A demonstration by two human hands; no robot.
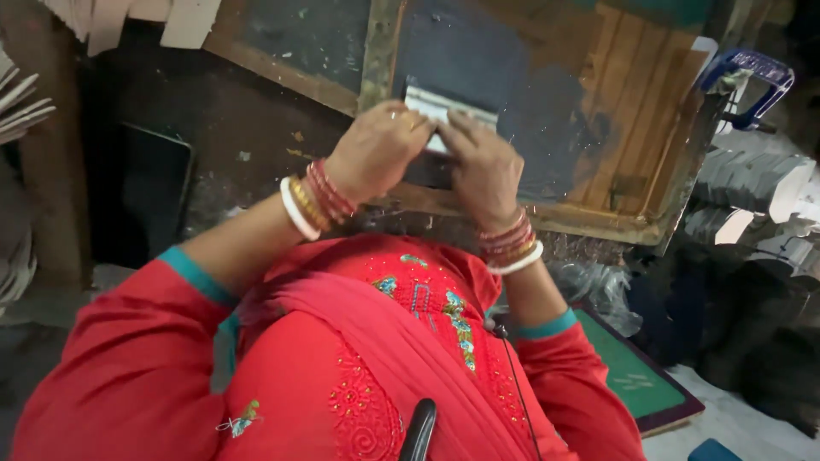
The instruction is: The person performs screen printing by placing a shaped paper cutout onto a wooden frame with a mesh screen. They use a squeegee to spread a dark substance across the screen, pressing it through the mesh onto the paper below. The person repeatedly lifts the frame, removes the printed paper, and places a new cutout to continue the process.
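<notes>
- Head view shows your left hand (376, 149) and right hand (483, 166) brought together over a small stack of pale cards (440, 111), fingertips meeting at its near edge.
- Your left hand pinches the stack's left end, fingers curled over the top; your right hand presses on the right end from below, fingers bent onto the cards.
- That stack sits on a dark panel (465, 60) of the wooden frame (615, 128) in front of you, near its middle.
- Both wrists carry bangles (316, 201), red, gold and white, with the same on the right wrist.
- Your red sleeves (128, 358) have teal cuffs, and a thin black cable (517, 376) runs down the embroidered front of your dress.
- Right of the frame, a blue handle (752, 72) stands above rows of grey and white sheets (752, 183).
- A green mat (632, 371) lies low on the right, just beside your right elbow.
- More pale sheets (17, 102) fan out at the far left edge, well apart from your hands.
</notes>
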